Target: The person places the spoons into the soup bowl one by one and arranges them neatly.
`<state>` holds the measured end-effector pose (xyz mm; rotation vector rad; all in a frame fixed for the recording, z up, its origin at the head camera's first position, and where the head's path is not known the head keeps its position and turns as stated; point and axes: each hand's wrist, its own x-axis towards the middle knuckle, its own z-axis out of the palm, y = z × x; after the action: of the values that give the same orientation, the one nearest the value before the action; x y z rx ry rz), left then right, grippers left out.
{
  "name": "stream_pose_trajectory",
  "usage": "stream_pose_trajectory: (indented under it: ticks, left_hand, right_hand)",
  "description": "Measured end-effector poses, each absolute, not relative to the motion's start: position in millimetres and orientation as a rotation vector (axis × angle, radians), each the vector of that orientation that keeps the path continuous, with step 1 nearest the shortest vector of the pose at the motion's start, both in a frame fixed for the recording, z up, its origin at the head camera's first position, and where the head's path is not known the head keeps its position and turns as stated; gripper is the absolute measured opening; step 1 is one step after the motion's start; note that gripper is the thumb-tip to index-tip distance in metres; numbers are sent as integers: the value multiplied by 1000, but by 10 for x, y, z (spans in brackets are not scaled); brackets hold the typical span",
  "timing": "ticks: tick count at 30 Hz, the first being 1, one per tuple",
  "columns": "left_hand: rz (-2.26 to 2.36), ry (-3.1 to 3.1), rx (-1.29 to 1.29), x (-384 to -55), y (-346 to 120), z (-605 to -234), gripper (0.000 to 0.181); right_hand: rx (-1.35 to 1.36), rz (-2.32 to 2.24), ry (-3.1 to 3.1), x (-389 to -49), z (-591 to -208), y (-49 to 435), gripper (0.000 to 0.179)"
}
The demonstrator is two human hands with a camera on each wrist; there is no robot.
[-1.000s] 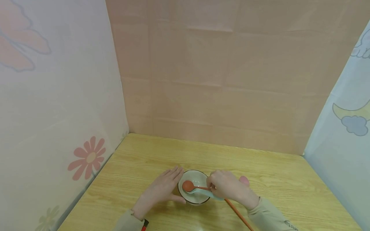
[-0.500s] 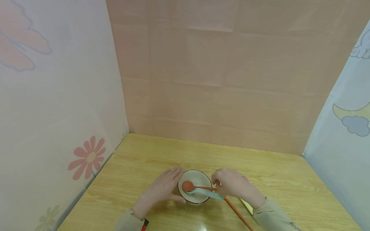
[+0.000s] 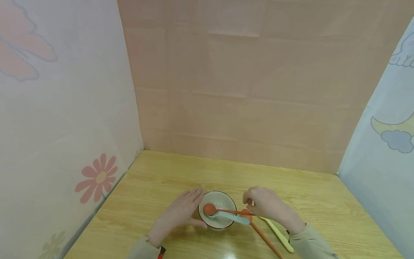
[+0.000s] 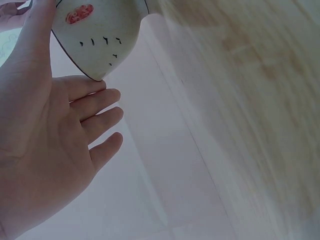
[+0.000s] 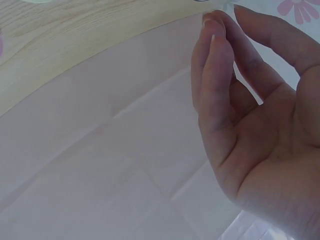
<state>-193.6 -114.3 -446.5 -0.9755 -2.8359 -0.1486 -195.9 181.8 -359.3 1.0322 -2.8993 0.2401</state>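
Observation:
A white bowl (image 3: 217,225) with a dark rim stands on the table; its outside carries red and black marks in the left wrist view. In it rest the head of an orange spoon (image 3: 209,209) and a pale blue spoon (image 3: 238,218), their handles leaning out over the right rim. My left hand (image 3: 182,209) lies against the bowl's left side with straight fingers, thumb spread below. To the right of the bowl, above the spoon handles, hovers my right hand (image 3: 268,203). Its fingers are loosely bent and hold nothing; thumb and fingertips stand apart in the right wrist view (image 5: 255,95).
Another orange spoon (image 3: 265,238) lies on the table right of the bowl, its head under the first spoon's handle. Beside it lies a yellow utensil (image 3: 280,237), partly covered by my right hand. A red and black object (image 3: 161,253) pokes out by my left sleeve. Fabric walls surround the wooden table (image 3: 181,169).
My right hand has let go of the orange spoon's handle and moved right, away from the bowl. It uncovers the yellow utensil and hides a pink piece seen before. My left hand stays put.

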Motion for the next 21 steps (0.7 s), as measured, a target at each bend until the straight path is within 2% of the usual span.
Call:
stream_pose_trajectory:
  ticks: [21]
  left_hand:
    - [-153,-2834,-965,-1952,-1157,-4489,108]
  right_hand:
    - [960,323,-2867,-1930,-3670,2105,13]
